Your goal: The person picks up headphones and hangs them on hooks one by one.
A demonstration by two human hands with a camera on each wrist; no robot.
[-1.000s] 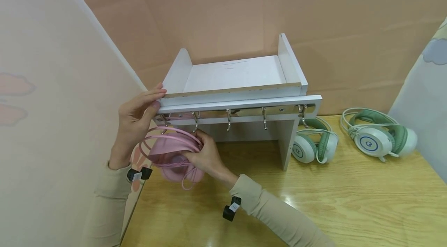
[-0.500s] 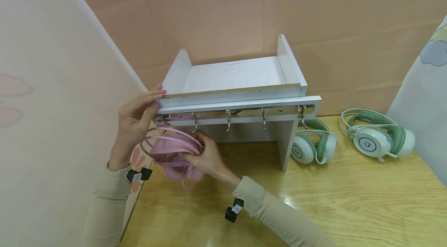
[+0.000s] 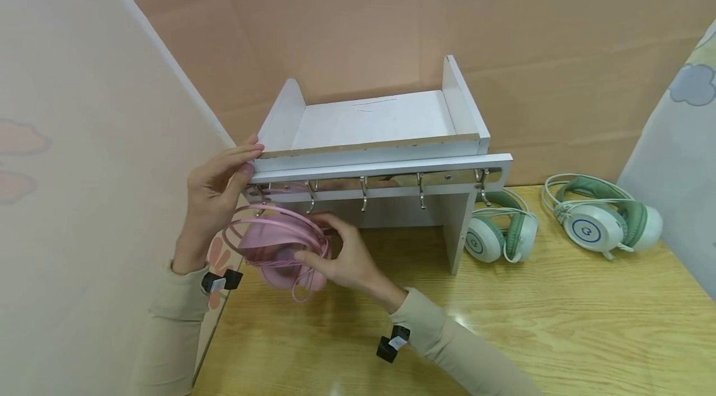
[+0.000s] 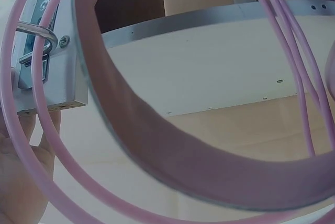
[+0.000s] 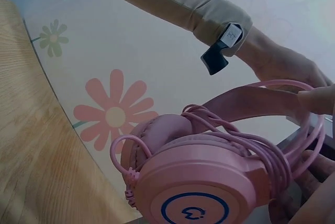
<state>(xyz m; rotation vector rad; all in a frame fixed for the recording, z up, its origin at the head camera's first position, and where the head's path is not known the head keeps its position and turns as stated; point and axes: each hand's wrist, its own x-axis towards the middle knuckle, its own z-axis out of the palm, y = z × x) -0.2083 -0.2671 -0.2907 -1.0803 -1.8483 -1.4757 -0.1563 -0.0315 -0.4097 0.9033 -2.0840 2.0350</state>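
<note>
A white shelf has a rail of metal hooks along its front. My left hand holds the left end of it, fingers on top and thumb at the front. Pink headphones hang below the leftmost hook, which crosses one of their thin band wires in the left wrist view. My right hand is spread around their right side, thumb in front and fingers behind, partly hidden. In the right wrist view an earcup with a blue ring logo and a bundled cable face the camera.
Two white-and-green headphones lie on the wooden table at right: one pair beside the shelf's side panel, another pair near the right wall. A wall with printed flowers stands close on the left.
My right hand has shifted slightly right and its fingers have loosened from the pink headphones, which stay in place. My left hand has kept its place on the shelf.
</note>
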